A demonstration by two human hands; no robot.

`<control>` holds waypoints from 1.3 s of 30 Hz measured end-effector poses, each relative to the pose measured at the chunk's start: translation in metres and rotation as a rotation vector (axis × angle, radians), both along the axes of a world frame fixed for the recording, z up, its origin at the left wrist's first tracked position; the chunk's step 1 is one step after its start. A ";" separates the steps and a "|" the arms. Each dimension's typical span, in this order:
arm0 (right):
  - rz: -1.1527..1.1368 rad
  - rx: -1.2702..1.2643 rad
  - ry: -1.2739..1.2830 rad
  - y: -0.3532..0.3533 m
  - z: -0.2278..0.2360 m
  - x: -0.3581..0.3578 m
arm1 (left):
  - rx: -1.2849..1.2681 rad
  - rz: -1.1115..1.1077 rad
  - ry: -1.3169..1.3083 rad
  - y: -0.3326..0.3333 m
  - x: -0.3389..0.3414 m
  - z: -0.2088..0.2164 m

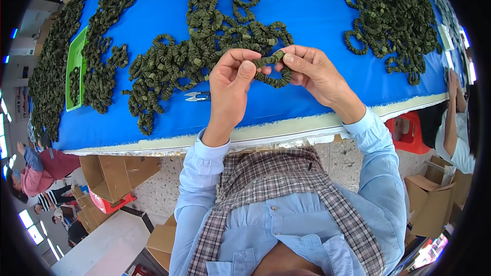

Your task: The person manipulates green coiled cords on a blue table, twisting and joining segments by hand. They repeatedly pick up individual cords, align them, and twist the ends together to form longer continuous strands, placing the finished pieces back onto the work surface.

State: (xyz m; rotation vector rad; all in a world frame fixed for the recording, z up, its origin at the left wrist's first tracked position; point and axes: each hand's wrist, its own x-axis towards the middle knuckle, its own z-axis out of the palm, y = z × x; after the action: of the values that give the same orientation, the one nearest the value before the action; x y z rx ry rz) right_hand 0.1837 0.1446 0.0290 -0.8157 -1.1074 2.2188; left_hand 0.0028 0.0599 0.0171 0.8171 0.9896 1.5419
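The fingers (pixel 246 70) of our left hand (pixel 232 82) were pinching one end of a dark green gathered fabric ring (pixel 276 81), thumb against forefinger. Our right hand (pixel 316 74) grasped the same ring at its other side, thumb and forefinger closed on a smoother stretch of it. Between the two hands we held the ring up over the front part of the counter (pixel 317 5), its lower curve hanging in a loop.

Just left of our left wrist, a small pair of thread snips (pixel 197 96) lay on the blue cover, blades pointing left. Behind our hands spread the middle heap (pixel 174 64) of similar rings, with one loose ring (pixel 245 7) near its upper right.

Farther left we had a light green tray (pixel 76 50) with some rings in it, standing between two long piles, an inner one (pixel 99 71) and an outer one (pixel 51 66). To our right sat another large heap (pixel 391 13). A pale cloth strip (pixel 296 127) ran along the near edge.

Beyond the counter's right end we saw a co-worker's forearm (pixel 450 122) and a red stool (pixel 413 135); below its left end, an open cardboard box (pixel 123 174).
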 end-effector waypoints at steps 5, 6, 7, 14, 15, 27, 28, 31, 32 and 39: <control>-0.015 -0.157 0.166 -0.001 -0.004 -0.001 | 0.059 -0.074 -0.366 0.000 0.006 -0.003; -0.017 -0.172 0.180 -0.002 -0.004 -0.001 | 0.059 -0.086 -0.408 0.000 0.006 -0.003; -0.018 -0.187 0.194 -0.003 -0.004 -0.001 | 0.065 -0.098 -0.430 0.000 0.006 -0.004; 0.011 -0.161 0.184 -0.007 0.003 -0.001 | 0.039 -0.191 -0.345 -0.001 -0.001 0.003; 0.022 -0.127 0.162 -0.007 0.002 0.000 | 0.011 -0.199 -0.296 -0.003 -0.001 0.008; -0.062 0.087 -0.056 -0.019 -0.003 0.003 | -0.109 -0.169 0.206 -0.003 0.003 0.004; -0.103 0.080 -0.039 -0.017 -0.004 0.006 | -0.132 -0.175 0.139 -0.004 0.001 0.003; -0.121 0.066 -0.039 -0.019 -0.007 0.007 | -0.183 -0.198 -0.043 -0.006 0.000 0.000; -0.126 0.060 -0.045 -0.019 -0.008 0.007 | -0.189 -0.208 -0.091 -0.007 -0.001 -0.004; -0.108 0.093 -0.080 -0.021 -0.011 0.002 | -0.026 -0.007 0.521 -0.002 0.018 -0.008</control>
State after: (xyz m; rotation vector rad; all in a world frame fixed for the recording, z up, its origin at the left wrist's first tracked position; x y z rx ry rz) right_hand 0.1862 0.1238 0.0179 -0.9089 -1.1675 2.0464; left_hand 0.0208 0.0577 0.0094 1.2364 1.3724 1.3300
